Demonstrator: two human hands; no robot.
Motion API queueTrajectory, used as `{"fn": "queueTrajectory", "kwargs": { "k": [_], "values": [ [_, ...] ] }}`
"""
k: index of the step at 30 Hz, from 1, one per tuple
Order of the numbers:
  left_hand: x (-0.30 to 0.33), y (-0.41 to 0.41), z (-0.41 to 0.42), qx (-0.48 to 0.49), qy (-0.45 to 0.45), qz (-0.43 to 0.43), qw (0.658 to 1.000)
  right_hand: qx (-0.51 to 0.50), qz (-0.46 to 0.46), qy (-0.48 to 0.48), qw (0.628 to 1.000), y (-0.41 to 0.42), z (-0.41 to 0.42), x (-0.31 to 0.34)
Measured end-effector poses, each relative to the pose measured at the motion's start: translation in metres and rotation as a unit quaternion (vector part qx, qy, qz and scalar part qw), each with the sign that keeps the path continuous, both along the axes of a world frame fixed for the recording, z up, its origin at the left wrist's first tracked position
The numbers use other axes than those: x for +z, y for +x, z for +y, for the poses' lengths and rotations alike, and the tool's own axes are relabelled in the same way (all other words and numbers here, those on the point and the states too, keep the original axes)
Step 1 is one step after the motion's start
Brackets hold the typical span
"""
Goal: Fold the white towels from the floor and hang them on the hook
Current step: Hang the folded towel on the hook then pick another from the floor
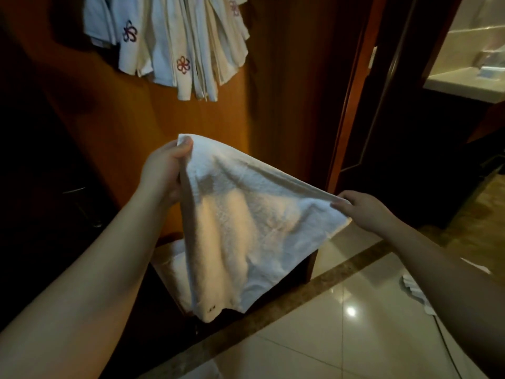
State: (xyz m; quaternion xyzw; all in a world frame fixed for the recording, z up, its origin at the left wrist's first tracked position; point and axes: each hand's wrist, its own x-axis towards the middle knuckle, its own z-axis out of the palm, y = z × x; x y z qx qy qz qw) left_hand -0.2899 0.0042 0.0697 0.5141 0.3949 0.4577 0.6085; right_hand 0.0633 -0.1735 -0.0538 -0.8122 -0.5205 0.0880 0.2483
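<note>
A white towel (246, 228) hangs spread in the air in front of me. My left hand (164, 170) pinches its upper left corner between thumb and fingers. My right hand (363, 209) pinches the right corner, lower and further right, so the top edge slopes down to the right. The towel's bottom corner with a small dark mark dangles near the floor. Several white towels (175, 42) with embroidered flower marks hang bunched on the wooden wall above; the hook itself is hidden. Another white towel (175, 266) lies on the floor behind the held one.
An orange-brown wooden panel (123, 119) stands straight ahead. A dark door frame (352, 105) opens to the right toward a lit counter (464, 83). Glossy floor tiles (341, 337) with a brown stripe lie below. Something white (415, 291) lies on the floor by my right forearm.
</note>
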Motion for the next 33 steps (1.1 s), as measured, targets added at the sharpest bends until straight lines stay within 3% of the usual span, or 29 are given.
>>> {"fn": "queueTrajectory", "kwargs": {
  "k": [6, 11, 16, 19, 22, 25, 33],
  "values": [
    [-0.012, 0.0, -0.005, 0.026, -0.062, -0.081, 0.994, 0.004, 0.01, 0.029, 1.0, 0.002, 0.014, 0.005],
    [-0.039, 0.021, -0.036, 0.066, -0.077, -0.114, 0.988, 0.049, 0.125, 0.082, 0.988, -0.043, 0.011, 0.029],
    [-0.065, 0.049, -0.088, 0.076, -0.073, -0.095, 0.99, 0.145, 0.231, 0.12, 0.955, -0.088, -0.006, 0.047],
    [-0.072, 0.062, -0.117, 0.058, -0.053, -0.028, 0.997, 0.253, 0.249, 0.048, 0.934, -0.1, -0.016, 0.057],
    [-0.071, 0.067, -0.136, 0.03, 0.003, 0.039, 0.999, 0.317, 0.181, -0.008, 0.931, -0.103, -0.02, 0.068],
    [-0.065, 0.069, -0.15, -0.019, 0.038, 0.067, 0.997, 0.324, 0.104, 0.025, 0.94, -0.107, -0.023, 0.08],
    [-0.05, 0.066, -0.168, -0.075, 0.112, 0.094, 0.986, 0.302, 0.051, 0.079, 0.949, -0.121, -0.033, 0.101]
  ]
}}
